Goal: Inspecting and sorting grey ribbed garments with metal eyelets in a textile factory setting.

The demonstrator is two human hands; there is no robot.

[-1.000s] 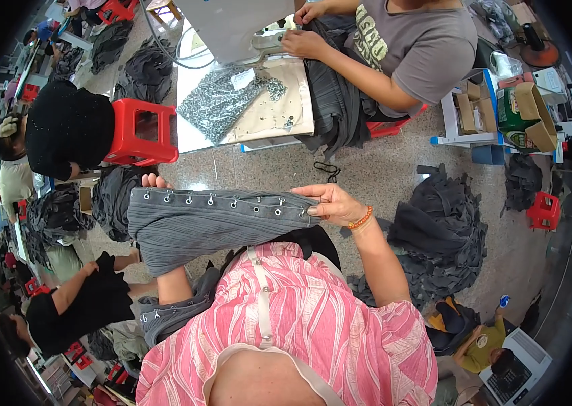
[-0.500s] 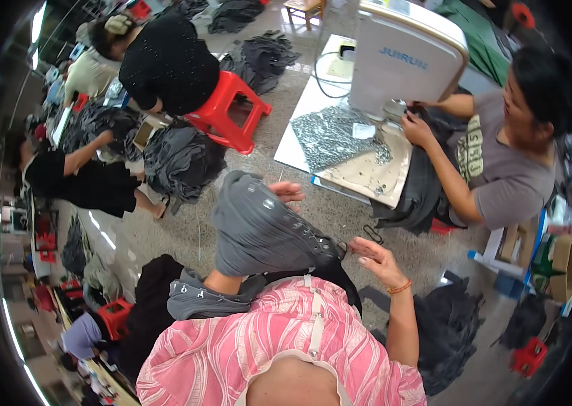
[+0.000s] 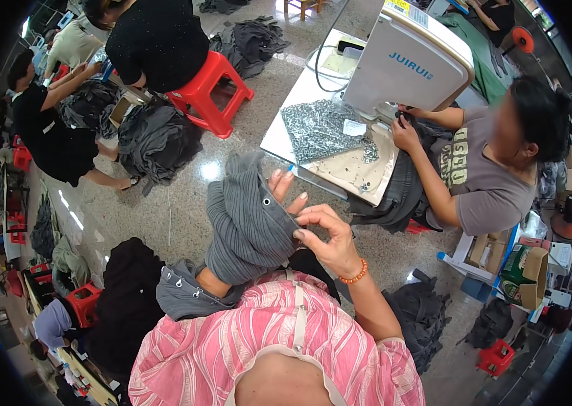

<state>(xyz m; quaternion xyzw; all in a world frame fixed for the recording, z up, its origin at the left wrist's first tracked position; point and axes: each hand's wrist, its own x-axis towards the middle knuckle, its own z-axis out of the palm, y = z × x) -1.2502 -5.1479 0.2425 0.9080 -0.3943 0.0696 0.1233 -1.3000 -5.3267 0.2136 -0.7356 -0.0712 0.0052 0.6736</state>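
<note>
Grey ribbed garment [image 3: 249, 220] is bunched over your left hand [image 3: 282, 184], near and mid-scene, just beyond your pink top [image 3: 269, 325]; a metal eyelet [image 3: 266, 201] shows by its right edge. Your left fingers poke out there, but cloth hides the rest, so I cannot tell whether they grip. Your right hand [image 3: 335, 250] pinches that edge between thumb and fingertips. Another grey piece [image 3: 188, 298] circles your left forearm. Far right, a bag of eyelets [image 3: 323, 132] lies beside a white machine [image 3: 411, 68].
</note>
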